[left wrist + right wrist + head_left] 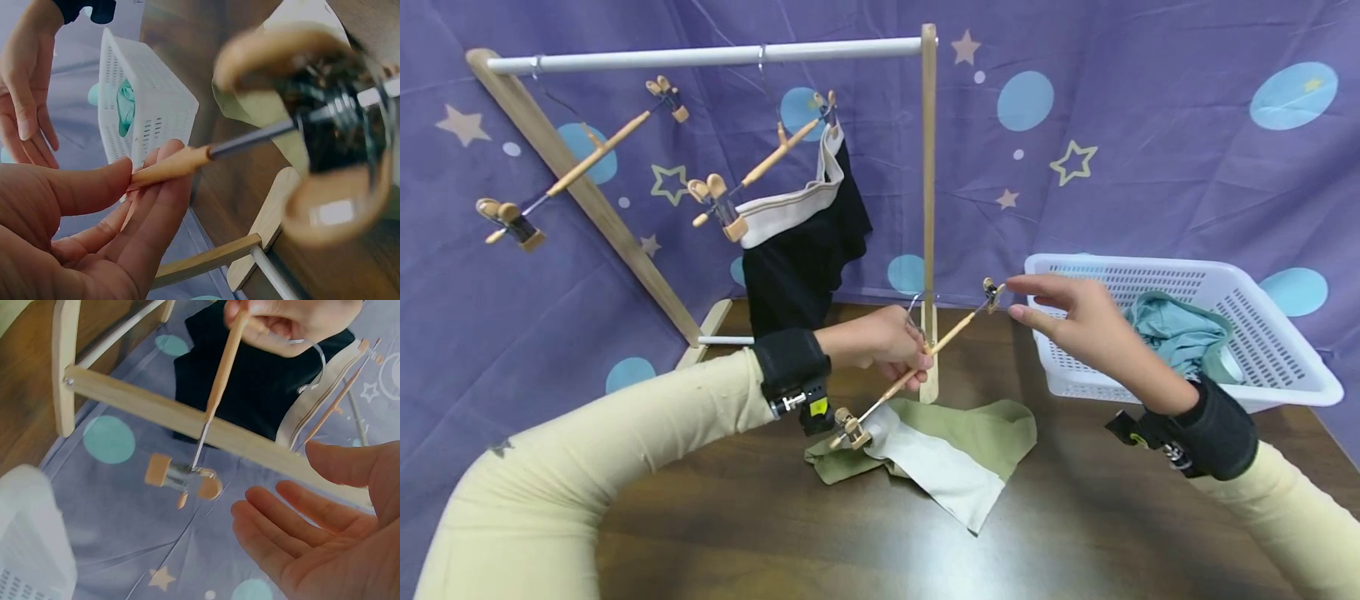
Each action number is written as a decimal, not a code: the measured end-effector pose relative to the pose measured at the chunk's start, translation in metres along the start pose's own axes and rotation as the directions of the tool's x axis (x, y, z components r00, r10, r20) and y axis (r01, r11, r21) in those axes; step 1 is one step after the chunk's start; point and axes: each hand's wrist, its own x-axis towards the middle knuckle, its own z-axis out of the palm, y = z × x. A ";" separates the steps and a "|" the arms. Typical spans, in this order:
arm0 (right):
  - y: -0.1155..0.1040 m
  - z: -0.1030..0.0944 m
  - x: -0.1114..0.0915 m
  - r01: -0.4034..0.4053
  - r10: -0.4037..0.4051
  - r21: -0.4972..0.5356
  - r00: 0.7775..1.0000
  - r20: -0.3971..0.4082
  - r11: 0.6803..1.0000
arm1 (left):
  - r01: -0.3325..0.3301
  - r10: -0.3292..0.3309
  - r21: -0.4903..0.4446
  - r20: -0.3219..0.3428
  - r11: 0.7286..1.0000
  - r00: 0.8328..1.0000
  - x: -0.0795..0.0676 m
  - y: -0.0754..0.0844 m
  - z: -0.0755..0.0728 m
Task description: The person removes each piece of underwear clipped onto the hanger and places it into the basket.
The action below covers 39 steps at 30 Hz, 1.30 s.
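My left hand (887,340) pinches the wooden middle of a clip hanger (956,332) between thumb and fingers, holding it slanted over the table. The hanger's near clip (852,428) overlaps the white band of an olive-green garment (996,429) lying below it. My right hand (1078,312) has its fingers extended and parted, fingertips right by the hanger's far clip (991,295). In the right wrist view nothing lies between the fingers of that hand (312,537), and the clip (181,475) hangs just beyond them.
At the left stands a rack with a white rail (700,57). From it hang a bare clip hanger (598,154) and another hanger (782,152) with a black garment (797,267). A white basket (1292,333) at the right contains a teal garment (1180,329).
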 end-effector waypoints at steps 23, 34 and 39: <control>-0.044 0.018 -0.026 0.396 -0.393 0.022 0.902 0.181 0.918 | -0.002 0.009 -0.220 0.033 0.976 0.999 0.016 0.004 0.003; -0.052 0.037 -0.022 0.522 -0.521 0.089 0.792 0.318 0.848 | -0.031 0.028 -0.225 -0.018 0.974 0.999 0.020 0.008 0.007; -0.054 0.046 -0.024 0.586 -0.561 0.078 0.717 0.413 0.807 | -0.012 0.012 -0.236 -0.003 0.972 1.000 0.022 0.007 0.009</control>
